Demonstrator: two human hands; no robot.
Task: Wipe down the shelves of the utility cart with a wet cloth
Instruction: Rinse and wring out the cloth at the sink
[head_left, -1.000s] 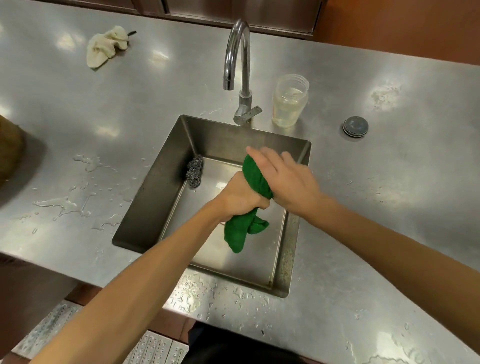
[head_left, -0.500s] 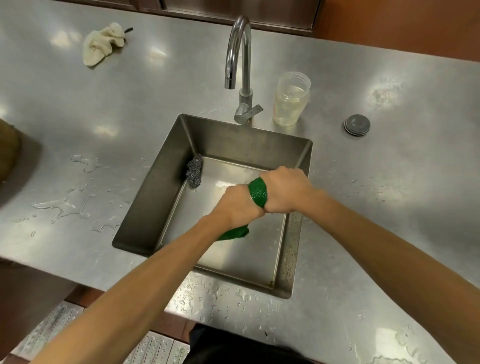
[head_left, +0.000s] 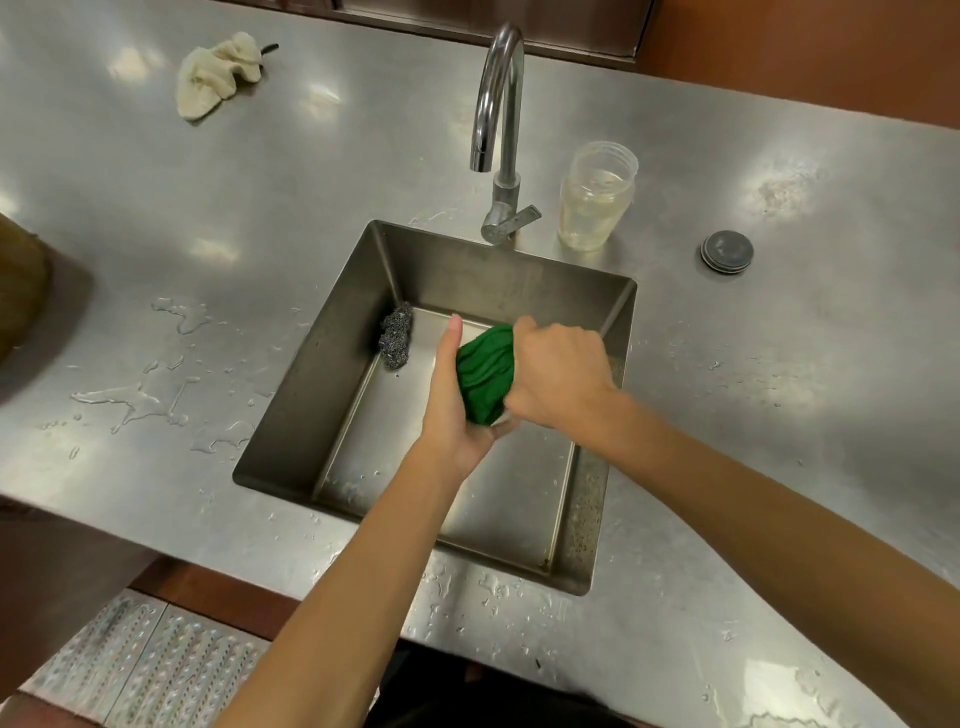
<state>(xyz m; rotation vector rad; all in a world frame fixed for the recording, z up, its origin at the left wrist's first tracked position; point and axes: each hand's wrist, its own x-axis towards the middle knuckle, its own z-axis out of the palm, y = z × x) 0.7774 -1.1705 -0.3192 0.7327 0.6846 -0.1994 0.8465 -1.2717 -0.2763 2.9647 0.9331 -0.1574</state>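
Observation:
A wet green cloth (head_left: 485, 371) is bunched into a tight wad over the steel sink (head_left: 332, 338). My left hand (head_left: 449, 395) cups it from the left and below, thumb pointing up. Pressed against the cloth from the right is my right hand (head_left: 558, 376), its fingers curled around the wad. Both hands squeeze the cloth between them above the basin. The utility cart is not in view.
The faucet (head_left: 498, 104) arches over the sink's back edge. A steel wool pad (head_left: 396, 343) lies in the basin's left corner. A clear jar (head_left: 597, 197) and a grey lid (head_left: 726, 251) stand on the wet steel counter (head_left: 208, 208); a beige rag (head_left: 215, 73) lies far left.
The cloth hung in a twisted length below my hands; now it is gathered into a compact wad. My left hand has turned palm-up under it and my right hand closed on it from the right.

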